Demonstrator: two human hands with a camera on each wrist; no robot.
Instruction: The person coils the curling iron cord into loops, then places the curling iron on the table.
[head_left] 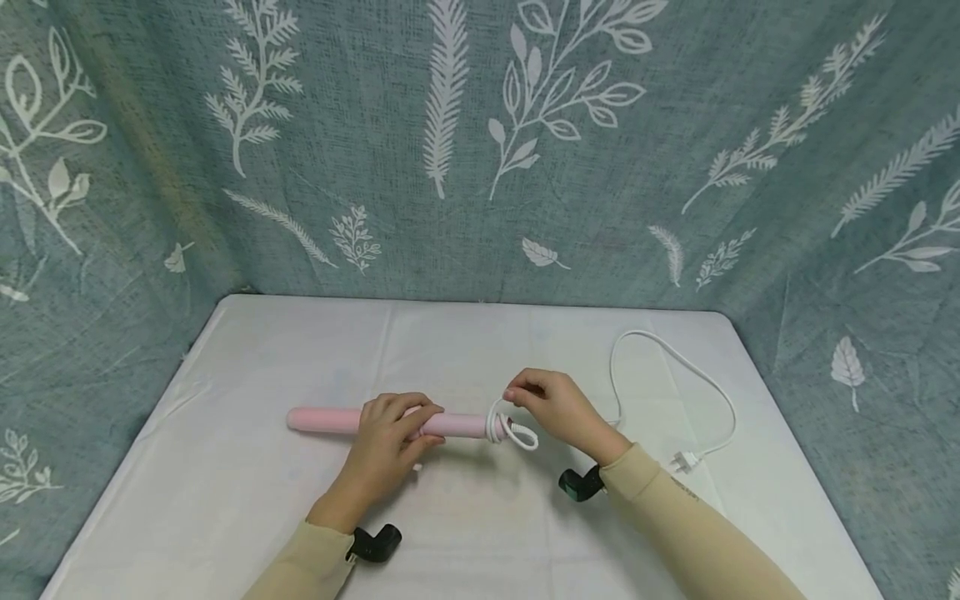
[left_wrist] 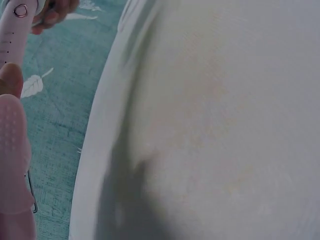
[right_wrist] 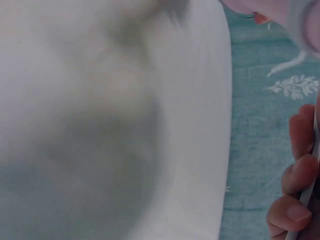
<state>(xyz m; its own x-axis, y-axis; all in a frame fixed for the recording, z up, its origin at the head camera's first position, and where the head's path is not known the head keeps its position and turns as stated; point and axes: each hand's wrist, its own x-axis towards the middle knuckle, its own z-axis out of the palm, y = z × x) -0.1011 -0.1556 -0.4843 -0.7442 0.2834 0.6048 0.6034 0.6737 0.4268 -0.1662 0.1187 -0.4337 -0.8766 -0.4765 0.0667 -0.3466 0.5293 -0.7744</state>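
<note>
The long pink cylindrical wand (head_left: pixel 459 426) at the frame's centre looks like smooth, satin plastic; at the left wrist view's lower left, its rounded pink tab (left_wrist: pixel 12 150) is plastic textured with raised dots. The slim white cord (head_left: pixel 641 332) at right looks smooth and plastic-coated. The white tablecloth (head_left: pixel 480 525) is matt and creased; the blue-green leaf-patterned curtain (head_left: pixel 360 150) above is matt, roughly woven cloth.

Your left fingers (head_left: pixel 420 417) hide part of the long, pink, cylindrical wand (head_left: pixel 459 425), which the left wrist view's left edge crops. Your right wrist (head_left: pixel 611 443) covers some of the thin white cord (head_left: pixel 731 417). The right wrist view's edge crops your right fingers (right_wrist: pixel 300 172). Dark lettering (head_left: pixel 685 490) on your beige fabric sleeve (head_left: pixel 667 517) is too small to read.
</note>
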